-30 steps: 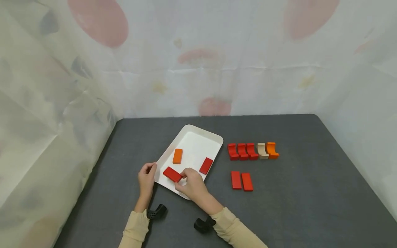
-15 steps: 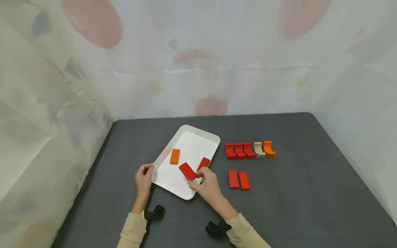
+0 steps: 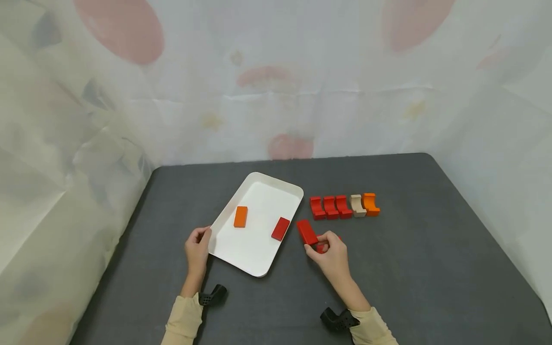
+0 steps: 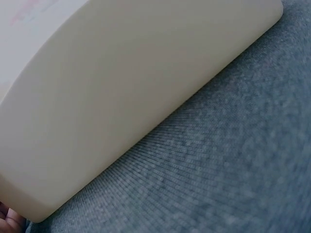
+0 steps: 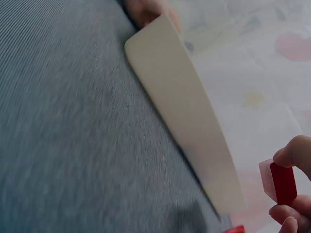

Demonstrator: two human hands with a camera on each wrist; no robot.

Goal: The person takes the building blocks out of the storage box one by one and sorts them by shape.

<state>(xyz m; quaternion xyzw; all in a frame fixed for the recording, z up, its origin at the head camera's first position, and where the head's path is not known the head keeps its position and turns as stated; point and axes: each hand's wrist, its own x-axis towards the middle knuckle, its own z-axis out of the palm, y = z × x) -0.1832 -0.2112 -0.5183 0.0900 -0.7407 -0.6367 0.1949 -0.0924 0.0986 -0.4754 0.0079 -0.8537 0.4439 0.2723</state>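
Note:
In the head view my left hand [image 3: 197, 249] grips the left edge of a white tray [image 3: 254, 258], which sits tilted on the dark table. My right hand [image 3: 332, 256] is right of the tray. Between thumb and fingers it pinches a red rectangular block [image 3: 306, 232], seen end-on as a red block [image 5: 278, 181] in the right wrist view. The right hand partly hides two red blocks lying on the table beneath it. Inside the tray lie an orange block [image 3: 240, 217] and a red block [image 3: 281, 229]. The tray's outer wall [image 4: 126, 82] fills much of the left wrist view.
A row of arch-shaped blocks stands behind the right hand: three red arches [image 3: 330, 207], a beige arch [image 3: 357, 205] and an orange arch [image 3: 371, 204]. A patterned white curtain [image 3: 276, 115] hangs behind the table [image 3: 414, 268].
My right hand has carried the pinched red block rightward, out from over the tray to above the two red blocks on the table. The left hand keeps its grip on the tray.

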